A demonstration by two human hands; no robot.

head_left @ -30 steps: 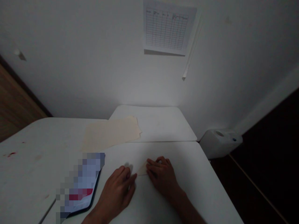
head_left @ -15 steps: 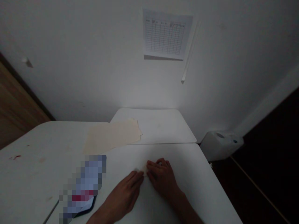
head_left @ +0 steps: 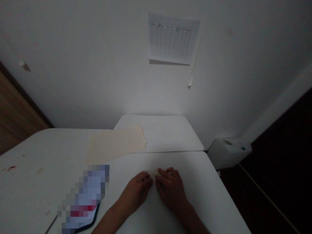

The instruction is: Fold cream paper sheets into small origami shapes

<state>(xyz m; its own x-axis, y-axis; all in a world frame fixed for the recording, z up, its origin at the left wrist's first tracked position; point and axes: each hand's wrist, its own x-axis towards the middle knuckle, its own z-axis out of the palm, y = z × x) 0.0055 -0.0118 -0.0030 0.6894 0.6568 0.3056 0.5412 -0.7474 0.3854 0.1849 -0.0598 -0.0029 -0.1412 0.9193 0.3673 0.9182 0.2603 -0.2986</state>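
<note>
Both my hands lie side by side on the white table [head_left: 209, 182], fingers pointing away from me. My left hand [head_left: 136, 193] and my right hand [head_left: 170, 188] press their fingertips onto a small folded piece of cream paper [head_left: 154, 171], of which only a pale sliver shows between them. The fingers of both hands are bent and close together, pressing down on the paper rather than wrapped round it.
A stack of cream paper sheets [head_left: 114, 144] lies further back on the table. A blurred-out flat device [head_left: 83, 200] sits at my left. A second white table [head_left: 158, 133] stands against the wall, a printed chart [head_left: 172, 39] hangs above, and a white container [head_left: 227, 151] stands on the floor at the right.
My left hand slid right and forward until it met my right hand. The triangle of paper seen earlier is now almost covered by my fingers.
</note>
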